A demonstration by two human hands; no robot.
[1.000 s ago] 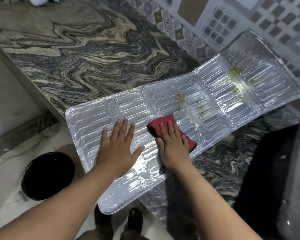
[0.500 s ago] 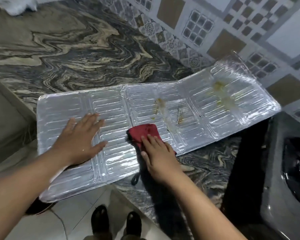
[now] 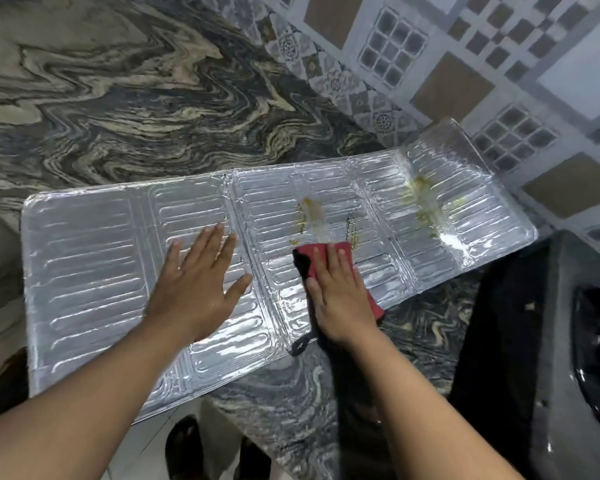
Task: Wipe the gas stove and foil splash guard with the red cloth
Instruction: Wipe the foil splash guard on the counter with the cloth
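Note:
The foil splash guard (image 3: 94, 258) lies unfolded flat on the marble counter, its left part hanging past the counter's front edge. Yellow-green stains (image 3: 309, 216) mark its middle panel and more show on the right panel (image 3: 425, 202). My left hand (image 3: 198, 282) presses flat on the foil, fingers spread, holding nothing. My right hand (image 3: 338, 289) presses the red cloth (image 3: 312, 258) onto the foil just below the middle stain; the cloth shows in front of my fingers and beside my wrist. The dark gas stove (image 3: 568, 341) fills the lower right.
The swirled grey marble counter (image 3: 136, 98) stretches behind the foil. A patterned tiled wall (image 3: 465, 64) rises at the back right. Below the counter's front edge I see the floor and my dark shoes (image 3: 184, 448). A dark round object (image 3: 7, 382) sits at the lower left.
My right hand has pushed the red cloth forward and right, up to the middle stain. My left hand has shifted right along the foil. The view has swung.

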